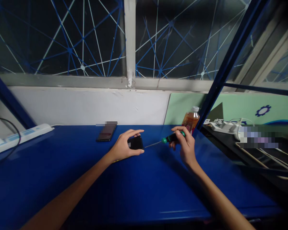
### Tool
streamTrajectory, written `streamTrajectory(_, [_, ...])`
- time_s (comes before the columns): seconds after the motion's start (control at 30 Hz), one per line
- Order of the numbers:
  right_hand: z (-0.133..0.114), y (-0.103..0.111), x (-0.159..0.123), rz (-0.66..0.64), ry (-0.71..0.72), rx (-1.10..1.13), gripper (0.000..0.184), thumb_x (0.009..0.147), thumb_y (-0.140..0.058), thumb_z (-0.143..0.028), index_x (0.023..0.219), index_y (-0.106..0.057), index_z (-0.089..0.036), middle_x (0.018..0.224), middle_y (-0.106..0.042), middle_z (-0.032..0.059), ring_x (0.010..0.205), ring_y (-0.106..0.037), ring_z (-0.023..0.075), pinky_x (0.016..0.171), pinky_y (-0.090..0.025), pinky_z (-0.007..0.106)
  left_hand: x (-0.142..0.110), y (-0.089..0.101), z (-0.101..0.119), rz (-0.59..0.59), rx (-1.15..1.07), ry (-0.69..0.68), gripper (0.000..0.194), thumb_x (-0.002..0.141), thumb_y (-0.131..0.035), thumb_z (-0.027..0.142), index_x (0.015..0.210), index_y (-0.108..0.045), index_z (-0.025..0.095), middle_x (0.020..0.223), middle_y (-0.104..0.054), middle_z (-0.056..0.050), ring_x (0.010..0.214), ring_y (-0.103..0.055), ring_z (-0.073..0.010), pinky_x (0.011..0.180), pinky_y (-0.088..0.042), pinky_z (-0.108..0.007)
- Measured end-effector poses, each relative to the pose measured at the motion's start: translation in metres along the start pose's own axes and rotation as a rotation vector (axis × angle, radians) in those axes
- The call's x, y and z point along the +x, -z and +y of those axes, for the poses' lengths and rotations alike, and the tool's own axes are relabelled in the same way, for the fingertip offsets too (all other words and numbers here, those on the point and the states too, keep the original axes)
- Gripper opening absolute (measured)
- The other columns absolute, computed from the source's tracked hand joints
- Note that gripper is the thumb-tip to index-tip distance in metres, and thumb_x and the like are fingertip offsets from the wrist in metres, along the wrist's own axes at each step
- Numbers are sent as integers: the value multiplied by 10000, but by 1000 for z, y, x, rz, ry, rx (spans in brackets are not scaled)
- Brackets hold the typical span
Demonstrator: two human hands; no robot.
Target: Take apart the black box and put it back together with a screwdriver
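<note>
My left hand [125,145] is closed around a small black box-like device [135,142], its thumb along the near side and fingers over the far side. A pale label shows on the device near my palm; the rest of that end is hidden. A yellowish edge [118,160] peeks out under the hand, and I cannot tell what it belongs to. My right hand [186,143] grips a screwdriver [174,137] by its black and green handle. The thin metal shaft points left, its tip at or very close to the device's right end; contact is unclear.
A dark smartphone [107,131] lies on the blue table [139,198] behind my left hand. Behind my right hand stands a drink bottle [191,118] with a white cap. A white power strip [26,137] lies at left; cables and another strip [224,126] are on the right.
</note>
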State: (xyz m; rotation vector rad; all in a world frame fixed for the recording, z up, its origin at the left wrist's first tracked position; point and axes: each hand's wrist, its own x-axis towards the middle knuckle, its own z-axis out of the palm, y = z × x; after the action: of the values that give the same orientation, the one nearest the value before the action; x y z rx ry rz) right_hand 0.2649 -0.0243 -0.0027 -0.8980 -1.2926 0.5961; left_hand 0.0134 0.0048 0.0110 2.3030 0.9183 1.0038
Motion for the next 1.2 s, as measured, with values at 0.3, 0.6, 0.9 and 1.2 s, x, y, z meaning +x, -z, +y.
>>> streamTrajectory(0.3, [-6,-3,-2,-6,18,58,123,852,-584,-284,932,-539,-201,635,-559,-48,384,-510,87,369,-392,215,-1,-2,-2,5,0,-24,667,679,-754,355,1302,-530,270,1121,-589,-76,1023,-569,-263,901,-459,-462])
streamTrajectory(0.6, [-8,-4,-4,83,1,-106,189,842,-639,-364,882,-573,-191,493,-454,-85,320,-425,72,309,-322,192,-1,-1,-1,2,-5,-27,643,684,-746,364,1287,-541,269,1118,-589,-75,1023,-568,-265,904,-455,-480])
streamTrajectory(0.9, [-4,-2,-1,-12,13,38,221,852,-614,-318,1029,-533,-214,614,-542,-64,374,-478,80,368,-377,208,-2,-1,1,2,2,-11,640,684,-746,354,1286,-542,281,1125,-590,-69,1025,-570,-259,888,-462,-449])
streamTrajectory(1.2, [-2,0,-3,44,12,-96,196,880,-577,-392,918,-580,-199,490,-446,-83,351,-431,85,348,-328,205,-2,-1,0,4,-4,-19,640,686,-745,369,1284,-544,264,1118,-596,-79,1020,-571,-266,897,-461,-468])
